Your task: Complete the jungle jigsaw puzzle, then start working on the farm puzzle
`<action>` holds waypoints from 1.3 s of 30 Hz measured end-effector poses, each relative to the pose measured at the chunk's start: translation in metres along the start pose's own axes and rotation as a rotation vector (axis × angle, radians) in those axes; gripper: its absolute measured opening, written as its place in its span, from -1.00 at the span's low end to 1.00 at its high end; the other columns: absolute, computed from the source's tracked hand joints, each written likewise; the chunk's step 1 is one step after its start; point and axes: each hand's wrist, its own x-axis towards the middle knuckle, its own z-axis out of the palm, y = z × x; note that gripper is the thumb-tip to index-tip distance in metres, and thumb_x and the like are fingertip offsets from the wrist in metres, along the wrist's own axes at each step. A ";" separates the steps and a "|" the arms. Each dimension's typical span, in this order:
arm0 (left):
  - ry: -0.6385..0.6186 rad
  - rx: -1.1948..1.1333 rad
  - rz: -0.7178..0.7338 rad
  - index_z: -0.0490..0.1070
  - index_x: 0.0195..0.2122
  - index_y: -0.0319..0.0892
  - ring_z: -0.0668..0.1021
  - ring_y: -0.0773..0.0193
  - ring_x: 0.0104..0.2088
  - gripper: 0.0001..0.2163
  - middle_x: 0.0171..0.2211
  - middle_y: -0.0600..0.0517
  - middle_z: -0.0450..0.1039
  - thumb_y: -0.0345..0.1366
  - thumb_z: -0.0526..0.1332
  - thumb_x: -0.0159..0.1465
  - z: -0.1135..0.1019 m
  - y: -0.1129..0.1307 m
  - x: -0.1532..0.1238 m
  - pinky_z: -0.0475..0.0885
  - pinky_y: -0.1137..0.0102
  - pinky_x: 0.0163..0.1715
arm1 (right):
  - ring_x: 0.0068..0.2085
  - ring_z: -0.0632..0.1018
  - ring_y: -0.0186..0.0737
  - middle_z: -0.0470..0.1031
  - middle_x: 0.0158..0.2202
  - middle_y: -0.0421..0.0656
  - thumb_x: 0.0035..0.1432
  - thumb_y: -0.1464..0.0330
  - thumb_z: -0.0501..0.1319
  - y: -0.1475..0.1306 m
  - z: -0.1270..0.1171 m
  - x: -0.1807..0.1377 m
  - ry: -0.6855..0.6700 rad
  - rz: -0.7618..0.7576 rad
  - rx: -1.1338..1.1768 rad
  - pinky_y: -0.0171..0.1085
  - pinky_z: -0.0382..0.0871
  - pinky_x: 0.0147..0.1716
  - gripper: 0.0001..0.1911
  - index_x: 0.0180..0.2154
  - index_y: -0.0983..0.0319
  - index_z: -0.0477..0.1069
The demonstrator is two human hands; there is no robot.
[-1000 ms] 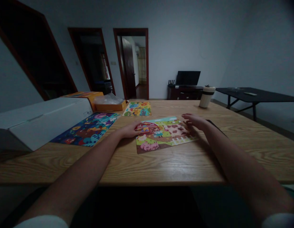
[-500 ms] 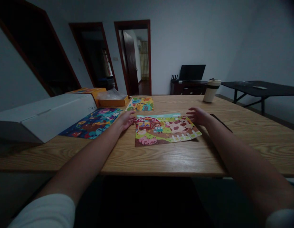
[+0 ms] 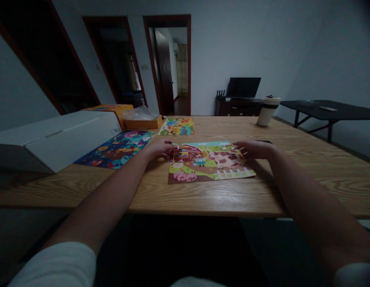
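A farm jigsaw puzzle with a red barn and a spotted cow lies flat on the wooden table in front of me. My left hand rests at its upper left corner, fingertips touching the barn pieces. At the puzzle's upper right edge lies my right hand, fingers spread on the cow area. Neither hand lifts anything.
A blue puzzle lies to the left, beside a long white box. Farther back are a small colourful puzzle, an orange box with a plastic bag, and a lidded cup. A dark table stands to the right.
Half a second ago both hands hovered just off the puzzle's sides; now they have come inward onto its upper corners. The camera has tilted down slightly.
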 end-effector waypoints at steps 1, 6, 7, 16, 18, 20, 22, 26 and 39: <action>-0.001 0.023 0.007 0.56 -0.20 -0.18 0.55 0.29 -0.45 -0.81 -0.34 -0.06 0.56 -0.20 0.36 0.24 0.000 -0.001 0.001 0.37 0.49 -0.57 | -0.49 0.49 -0.23 0.51 -0.43 -0.12 0.19 0.17 0.28 -0.001 0.002 -0.002 -0.018 0.004 -0.002 -0.30 0.47 -0.59 -0.75 -0.16 0.18 0.48; 0.105 -0.109 -0.055 0.49 -0.16 -0.16 0.53 0.27 -0.49 -0.79 -0.41 -0.01 0.51 -0.13 0.28 0.32 0.001 -0.001 0.004 0.45 0.41 -0.51 | -0.47 0.51 -0.30 0.58 -0.27 -0.10 0.13 0.27 0.36 -0.002 0.010 -0.003 -0.078 -0.062 -0.013 -0.40 0.42 -0.65 -0.76 -0.14 0.18 0.51; 0.126 -0.131 -0.063 0.48 -0.17 -0.16 0.51 0.28 -0.51 -0.80 -0.43 0.00 0.49 -0.13 0.26 0.33 0.002 0.000 0.004 0.45 0.41 -0.51 | -0.46 0.52 -0.31 0.59 -0.25 -0.10 0.12 0.29 0.37 -0.001 0.012 -0.001 -0.072 -0.076 -0.002 -0.41 0.42 -0.66 -0.77 -0.16 0.17 0.51; 0.102 -0.125 -0.066 0.46 -0.13 -0.16 0.51 0.30 -0.50 -0.82 -0.41 -0.02 0.49 -0.17 0.25 0.35 -0.001 -0.001 0.003 0.43 0.45 -0.53 | -0.29 0.63 -0.13 0.61 -0.21 -0.05 -0.03 0.44 0.43 -0.006 0.028 -0.006 -0.053 -0.091 0.059 -0.31 0.55 -0.53 -0.55 -0.06 0.17 0.46; 0.099 -0.131 -0.067 0.46 -0.11 -0.15 0.51 0.30 -0.49 -0.81 -0.41 -0.02 0.49 -0.17 0.27 0.34 -0.002 -0.002 0.004 0.44 0.45 -0.52 | -0.26 0.64 -0.10 0.61 -0.20 -0.04 -0.05 0.45 0.43 -0.007 0.029 -0.007 -0.062 -0.108 0.057 -0.29 0.57 -0.50 -0.52 -0.05 0.17 0.45; 0.112 -0.140 -0.064 0.48 -0.11 -0.15 0.49 0.30 -0.51 -0.80 -0.43 -0.02 0.48 -0.18 0.30 0.31 -0.002 -0.003 0.005 0.44 0.43 -0.52 | -0.23 0.65 -0.07 0.61 -0.19 -0.03 -0.06 0.44 0.43 -0.007 0.029 -0.006 -0.076 -0.131 0.076 -0.26 0.59 -0.47 -0.54 -0.07 0.16 0.45; 0.124 -0.145 -0.061 0.49 -0.11 -0.14 0.48 0.29 -0.52 -0.80 -0.44 -0.02 0.47 -0.19 0.32 0.30 -0.001 -0.003 0.005 0.45 0.40 -0.51 | -0.21 0.65 -0.05 0.61 -0.19 -0.03 -0.04 0.43 0.42 -0.008 0.030 -0.007 -0.095 -0.151 0.108 -0.22 0.61 -0.45 -0.56 -0.08 0.15 0.45; 0.110 -0.134 -0.051 0.48 -0.11 -0.12 0.51 0.28 -0.50 -0.81 -0.37 -0.05 0.50 -0.18 0.30 0.31 -0.001 -0.002 0.003 0.45 0.39 -0.49 | -0.23 0.65 -0.03 0.60 -0.21 -0.05 -0.04 0.43 0.43 -0.017 0.034 -0.019 -0.077 -0.195 0.154 -0.17 0.64 -0.45 -0.55 -0.07 0.13 0.43; 0.307 0.399 0.248 0.54 -0.20 -0.13 0.53 0.21 -0.43 -0.78 -0.35 -0.03 0.55 -0.12 0.27 0.24 -0.016 -0.019 0.016 0.39 0.42 -0.45 | -0.12 0.63 -0.07 0.54 -0.20 -0.15 -0.09 0.44 0.48 -0.034 0.029 -0.040 0.069 -0.542 0.219 -0.26 0.63 -0.32 -0.50 -0.07 0.12 0.46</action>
